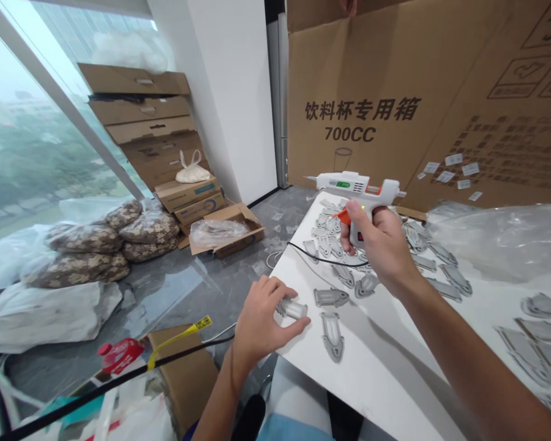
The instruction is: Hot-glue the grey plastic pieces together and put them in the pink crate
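My right hand grips a white hot glue gun with an orange trigger, held above the table. Its nozzle points left, and a black cord hangs below the handle. My left hand rests at the table's left edge, with fingers and thumb around a small grey plastic piece with a clear middle; part of it is hidden under the fingers. Just right of that hand, a similar grey piece lies pointing toward me, with another grey piece behind it.
Several more grey pieces are spread over the white table. A clear plastic bag lies at the right, before a large cardboard box. An open carton, stuffed patterned bags and a red-labelled bottle are at the left.
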A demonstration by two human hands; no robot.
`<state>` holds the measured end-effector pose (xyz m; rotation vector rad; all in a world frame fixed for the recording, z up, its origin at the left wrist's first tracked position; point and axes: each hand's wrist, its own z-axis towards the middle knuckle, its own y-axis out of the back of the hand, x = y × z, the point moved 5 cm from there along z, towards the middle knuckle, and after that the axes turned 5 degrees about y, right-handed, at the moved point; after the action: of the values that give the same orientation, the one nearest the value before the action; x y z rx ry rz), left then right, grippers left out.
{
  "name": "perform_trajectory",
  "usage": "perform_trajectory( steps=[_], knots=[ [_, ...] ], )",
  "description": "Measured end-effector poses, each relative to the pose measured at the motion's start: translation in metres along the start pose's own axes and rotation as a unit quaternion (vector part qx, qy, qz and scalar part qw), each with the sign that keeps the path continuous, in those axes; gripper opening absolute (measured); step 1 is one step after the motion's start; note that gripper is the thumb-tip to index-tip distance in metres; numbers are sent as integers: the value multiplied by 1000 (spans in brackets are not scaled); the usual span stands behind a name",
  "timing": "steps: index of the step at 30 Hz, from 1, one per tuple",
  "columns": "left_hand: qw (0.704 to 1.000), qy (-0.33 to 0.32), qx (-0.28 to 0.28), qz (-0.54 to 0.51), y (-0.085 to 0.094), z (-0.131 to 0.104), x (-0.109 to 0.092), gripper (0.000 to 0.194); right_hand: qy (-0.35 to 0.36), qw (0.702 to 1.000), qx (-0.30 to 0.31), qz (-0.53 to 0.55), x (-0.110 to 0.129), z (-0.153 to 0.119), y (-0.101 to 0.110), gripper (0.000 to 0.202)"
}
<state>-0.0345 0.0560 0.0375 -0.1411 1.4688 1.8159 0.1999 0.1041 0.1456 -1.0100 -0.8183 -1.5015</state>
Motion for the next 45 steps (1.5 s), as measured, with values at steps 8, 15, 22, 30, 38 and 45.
perform_trajectory(
  steps=[8, 15, 22, 30, 38, 45],
  knots=[
    [999, -45, -14, -8, -3, -1, 2, 26, -17, 998, 54, -8, -1, -5, -7, 56],
    [995, -47, -89, 26, 0, -4, 0, 33, -54, 993, 91, -60, -14, -6, -6, 52],
    [989, 20, -141, 42, -6, -4, 8, 12, -157, 924, 250, -244, -28, -19, -13, 39],
    [983, 42, -176, 38, -8, -7, 14, 15, -112, 855, 372, -343, -33, -29, -23, 32],
    [979, 45, -187, 75, -7, -7, 11, 12, -100, 846, 383, -357, -42, -34, -28, 25],
    [973, 65, -179, 134, -6, -7, 10, 12, -100, 829, 387, -391, -42, -37, -29, 22]
  ],
)
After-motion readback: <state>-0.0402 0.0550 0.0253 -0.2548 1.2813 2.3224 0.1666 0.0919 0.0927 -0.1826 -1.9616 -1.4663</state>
